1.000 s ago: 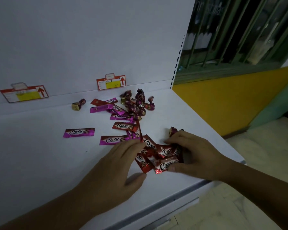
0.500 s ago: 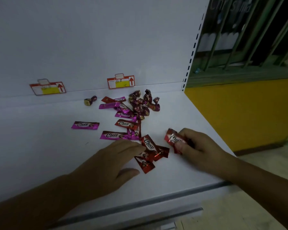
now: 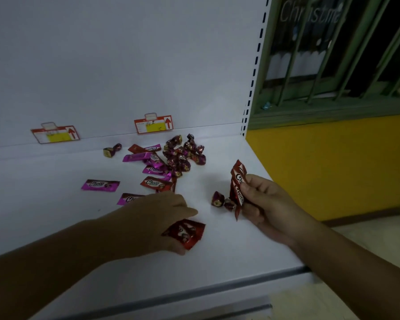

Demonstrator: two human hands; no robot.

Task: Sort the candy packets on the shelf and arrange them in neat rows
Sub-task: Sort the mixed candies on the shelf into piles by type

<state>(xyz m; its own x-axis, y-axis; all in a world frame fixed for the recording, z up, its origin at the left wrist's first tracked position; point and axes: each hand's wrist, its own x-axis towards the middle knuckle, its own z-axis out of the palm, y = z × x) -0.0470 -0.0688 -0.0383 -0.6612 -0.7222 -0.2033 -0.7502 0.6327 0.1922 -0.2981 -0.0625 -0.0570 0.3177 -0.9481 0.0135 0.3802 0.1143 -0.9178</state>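
Observation:
Candy lies scattered on a white shelf [image 3: 56, 215]. My right hand [image 3: 266, 204] grips a small stack of red Choco packets [image 3: 238, 183], held upright above the shelf. My left hand [image 3: 157, 222] holds one red packet [image 3: 186, 232] between thumb and fingers near the shelf's front. Two small twist-wrapped candies [image 3: 219, 199] lie just left of my right hand. Pink Choco packets [image 3: 100, 185] and a red one [image 3: 156, 183] lie in the middle. A heap of dark twist-wrapped candies [image 3: 183, 154] sits at the back, with one stray candy [image 3: 112, 150] to its left.
Two red and yellow price tags [image 3: 56, 134] [image 3: 153, 124] stick to the white back panel. The shelf's right edge [image 3: 270, 181] drops off beside a yellow wall [image 3: 333, 162]. A barred green window [image 3: 333, 54] is at the upper right. The front lip [image 3: 194, 294] runs below my arms.
My right hand has gathered the red packets and lifted them upright to the right. My left hand has picked one red packet off the shelf. Two twist candies now lie exposed.

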